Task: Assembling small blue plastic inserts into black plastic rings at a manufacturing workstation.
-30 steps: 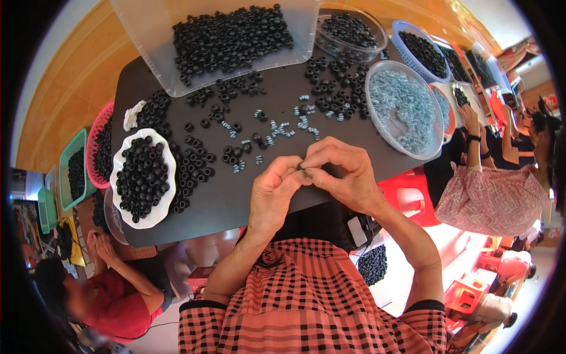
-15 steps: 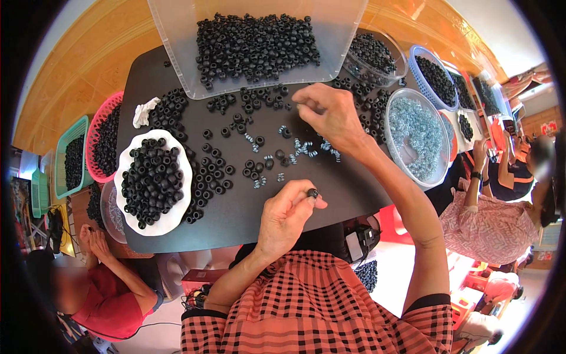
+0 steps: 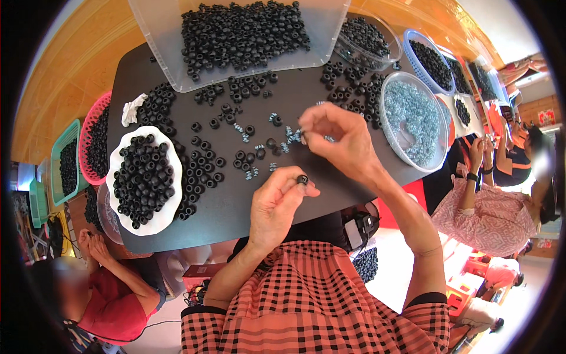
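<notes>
My left hand is closed near the front of the dark table, pinching a small round black bead-like piece with a hole in it between thumb and fingers. Ahead of it and to the right, my right hand is pinched closed over the table, beside a scatter of small bluish coiled springs. Whatever lies between those fingertips is too small to make out. More loose black pieces are spread over the table to the left of both hands.
A white scalloped plate heaped with black pieces stands at left, a clear box of them at the back. At right are a clear bowl of springs and a blue basket. People sit on both sides.
My right hand has come back toward me from the black pieces near the box to the springs. My left hand still holds its black piece. The whole view has shifted slightly.
</notes>
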`<state>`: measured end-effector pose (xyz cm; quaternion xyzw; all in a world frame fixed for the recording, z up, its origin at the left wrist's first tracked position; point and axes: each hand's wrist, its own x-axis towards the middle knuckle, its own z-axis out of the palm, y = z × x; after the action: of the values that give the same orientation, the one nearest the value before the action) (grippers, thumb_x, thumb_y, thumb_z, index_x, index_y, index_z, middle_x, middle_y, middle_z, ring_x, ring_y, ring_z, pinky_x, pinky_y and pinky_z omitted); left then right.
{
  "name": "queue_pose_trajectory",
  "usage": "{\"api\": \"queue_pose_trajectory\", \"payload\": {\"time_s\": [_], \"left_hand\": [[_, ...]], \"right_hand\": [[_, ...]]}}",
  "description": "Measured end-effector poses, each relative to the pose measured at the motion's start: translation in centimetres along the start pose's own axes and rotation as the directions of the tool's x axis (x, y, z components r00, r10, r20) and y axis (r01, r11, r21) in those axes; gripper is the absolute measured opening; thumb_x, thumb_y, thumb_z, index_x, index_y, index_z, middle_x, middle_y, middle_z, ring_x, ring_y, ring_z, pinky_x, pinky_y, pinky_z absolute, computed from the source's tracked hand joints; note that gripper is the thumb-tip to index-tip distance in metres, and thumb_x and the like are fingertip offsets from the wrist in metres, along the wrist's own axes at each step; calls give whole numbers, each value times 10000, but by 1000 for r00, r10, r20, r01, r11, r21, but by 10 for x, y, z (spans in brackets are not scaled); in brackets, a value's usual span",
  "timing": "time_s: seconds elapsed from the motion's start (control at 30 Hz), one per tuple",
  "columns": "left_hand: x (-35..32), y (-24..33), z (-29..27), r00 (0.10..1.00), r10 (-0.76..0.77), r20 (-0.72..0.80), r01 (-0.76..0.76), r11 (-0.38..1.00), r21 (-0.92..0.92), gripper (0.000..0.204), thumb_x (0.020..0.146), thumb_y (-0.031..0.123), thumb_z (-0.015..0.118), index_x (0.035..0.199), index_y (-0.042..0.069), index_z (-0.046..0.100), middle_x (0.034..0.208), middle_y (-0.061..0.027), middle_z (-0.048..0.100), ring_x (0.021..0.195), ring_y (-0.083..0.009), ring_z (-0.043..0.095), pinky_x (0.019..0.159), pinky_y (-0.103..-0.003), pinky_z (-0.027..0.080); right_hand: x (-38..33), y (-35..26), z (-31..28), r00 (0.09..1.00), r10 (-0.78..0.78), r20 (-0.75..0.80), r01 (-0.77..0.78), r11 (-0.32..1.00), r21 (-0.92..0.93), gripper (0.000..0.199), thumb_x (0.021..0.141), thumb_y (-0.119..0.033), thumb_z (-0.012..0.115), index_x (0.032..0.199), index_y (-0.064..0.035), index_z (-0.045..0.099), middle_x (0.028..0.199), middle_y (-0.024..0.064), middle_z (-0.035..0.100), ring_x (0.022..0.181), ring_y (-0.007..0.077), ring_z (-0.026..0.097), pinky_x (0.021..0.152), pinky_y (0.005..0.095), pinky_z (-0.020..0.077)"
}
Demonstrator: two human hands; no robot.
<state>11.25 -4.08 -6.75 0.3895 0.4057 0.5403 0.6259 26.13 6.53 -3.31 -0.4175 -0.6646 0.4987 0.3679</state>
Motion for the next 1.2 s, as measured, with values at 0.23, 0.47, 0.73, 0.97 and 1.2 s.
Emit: {"api": "queue_pose_trajectory", "payload": {"time_s": [0.23, 0.47, 0.73, 0.97, 1.2], "left_hand": [[3, -1, 3, 998, 55, 32, -57, 997, 58, 177, 962, 5, 468, 1115, -45, 540, 975, -77, 664, 900, -107, 636, 811, -231, 480], [3, 1, 10, 999, 45, 21, -49, 978, 201, 202, 950, -4, 465, 1129, -49, 546, 919, -77, 679, 875, -78, 621, 777, -204, 472], [2, 3, 14, 997, 50, 64, -63, 974, 217, 197, 950, -1, 481, 1126, -42, 559, 907, -83, 683, 877, -86, 624, 804, -221, 479], [3, 1, 12, 996, 6, 88, -12, 997, 72, 187, 954, 15, 504, 1113, -54, 575, 922, -90, 688, 882, -114, 641, 828, -254, 502], [3, -3, 12, 997, 18, 72, -19, 1000, 9, 197, 956, 32, 524, 1123, -50, 589, 946, -84, 685, 885, -123, 637, 830, -261, 504]], "right_hand": [[-52, 4, -2, 992, 98, 83, -122, 916, 383, 133, 824, 61, 601, 931, 26, 672, 814, 31, 646, 765, 80, 624, 696, 226, 509], [-63, 5, -5, 995, 60, 76, -85, 912, 401, 148, 830, 54, 595, 945, 35, 685, 876, 46, 646, 765, 96, 627, 697, 234, 506], [-64, 9, -11, 998, -37, 57, 23, 974, 224, 137, 807, 15, 618, 918, 1, 698, 883, 47, 676, 729, 100, 637, 658, 235, 499], [-64, -2, -13, 986, -161, 33, 159, 985, 72, 165, 784, 31, 619, 914, -18, 708, 874, 62, 671, 749, 131, 646, 676, 266, 522], [-65, 1, -10, 969, -245, 25, 244, 969, 38, 162, 785, 59, 621, 918, 0, 691, 877, 73, 664, 734, 135, 647, 660, 253, 532]]}}
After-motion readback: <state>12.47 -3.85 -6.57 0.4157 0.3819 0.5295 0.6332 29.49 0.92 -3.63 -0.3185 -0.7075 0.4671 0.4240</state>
